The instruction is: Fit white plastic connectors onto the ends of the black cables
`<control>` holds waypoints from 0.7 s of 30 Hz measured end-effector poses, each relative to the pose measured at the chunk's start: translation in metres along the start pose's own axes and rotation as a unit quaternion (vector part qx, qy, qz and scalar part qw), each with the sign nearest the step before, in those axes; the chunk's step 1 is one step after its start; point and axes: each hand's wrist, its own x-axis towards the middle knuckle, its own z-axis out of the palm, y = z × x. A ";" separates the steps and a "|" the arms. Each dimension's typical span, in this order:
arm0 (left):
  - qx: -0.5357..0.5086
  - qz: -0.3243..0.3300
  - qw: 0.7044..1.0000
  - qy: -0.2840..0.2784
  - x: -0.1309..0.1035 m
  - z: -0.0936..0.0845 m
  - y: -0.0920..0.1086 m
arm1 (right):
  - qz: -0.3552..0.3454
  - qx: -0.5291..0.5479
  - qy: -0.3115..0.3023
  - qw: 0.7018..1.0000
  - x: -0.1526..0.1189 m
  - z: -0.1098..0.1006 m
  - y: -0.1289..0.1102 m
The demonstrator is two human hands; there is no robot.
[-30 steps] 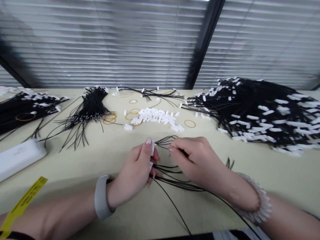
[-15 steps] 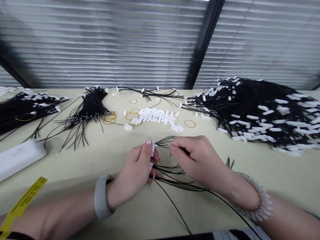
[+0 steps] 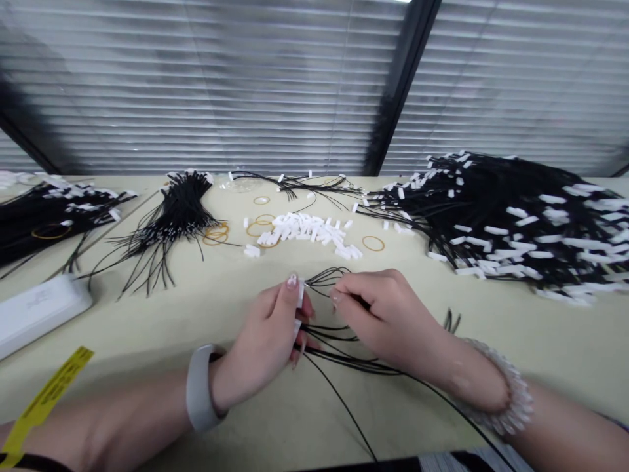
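My left hand [image 3: 265, 334] is closed on a white connector [image 3: 300, 294], its thumb pressed on top. A second white connector [image 3: 297, 330] sits lower between the same fingers. Several thin black wires [image 3: 339, 357] run rightward from the connectors, and some loop up between the two hands. To the right, my right hand [image 3: 388, 314] pinches a black wire [image 3: 322, 292] by thumb and forefinger, its tip partly hidden by the fingers. One long wire trails down toward the table's front edge.
A heap of white connectors [image 3: 309, 228] lies ahead among yellow rubber bands [image 3: 373, 243]. Large black wire bundles with white connectors [image 3: 515, 216] lie right, others [image 3: 59, 213] left. A tied wire bundle [image 3: 181, 206] stands near a white box-shaped device [image 3: 44, 311]. Blinds [image 3: 221, 85] hang behind the table.
My right hand has shifted slightly left, closer to the upper connector. My left hand stays in place with the connectors.
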 end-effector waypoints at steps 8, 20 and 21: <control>-0.007 -0.013 1.000 0.002 -0.002 0.002 0.004 | 0.011 0.002 0.019 1.000 -0.001 -0.001 0.001; -0.011 0.002 1.000 -0.006 -0.001 0.001 0.003 | -0.023 -0.022 0.053 0.998 -0.001 0.000 0.001; -0.010 0.001 1.000 -0.005 -0.001 0.001 0.003 | -0.029 -0.025 0.056 0.998 -0.001 0.001 0.001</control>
